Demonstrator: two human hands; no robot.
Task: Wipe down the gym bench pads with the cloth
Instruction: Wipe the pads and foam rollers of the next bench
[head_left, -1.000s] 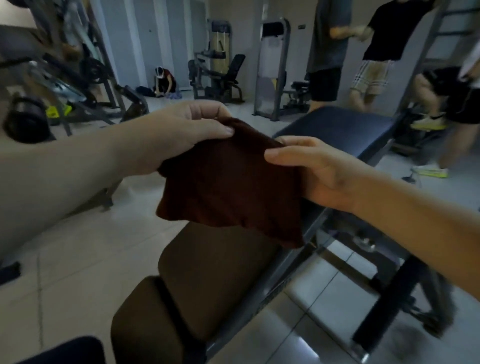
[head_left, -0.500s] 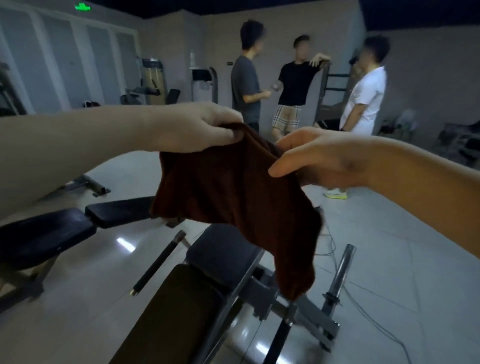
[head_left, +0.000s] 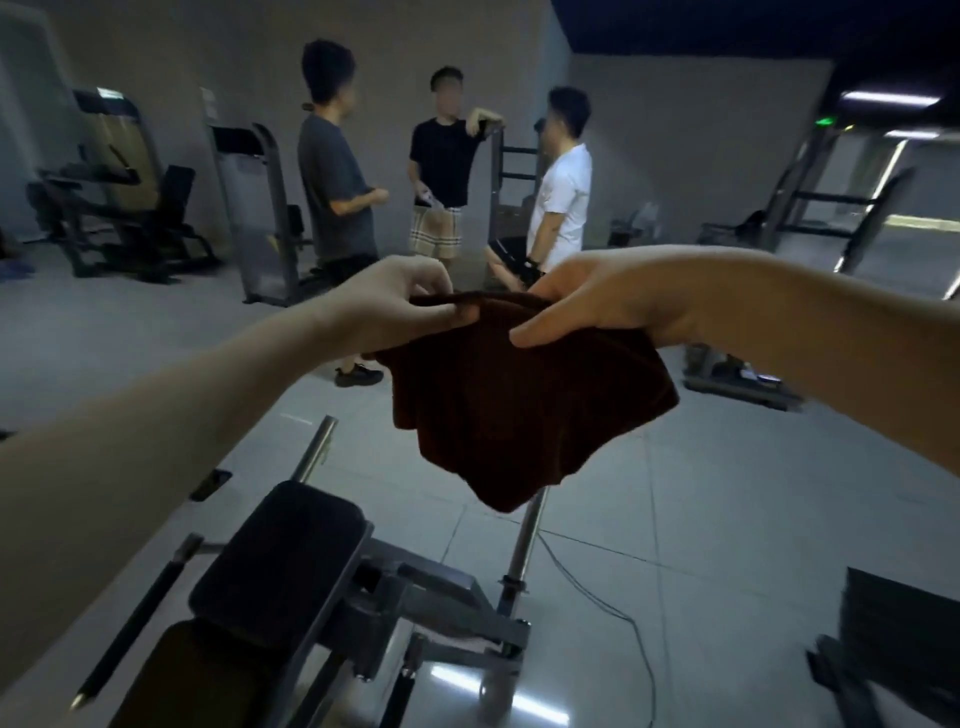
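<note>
Cloth (head_left: 519, 410) held mid-frame, clear of bench pad (head_left: 280, 561) at lower left. Top edge pinched thumb-to-fingers by left hand (head_left: 384, 306) & right hand (head_left: 597, 301). Judged soft, light, floppy; best bunched in palm.

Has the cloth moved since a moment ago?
Yes, it seems. The cloth overlapped the bench pad before; now it hangs beyond the pad's far end, up and right of it. The camera swung too.
</note>
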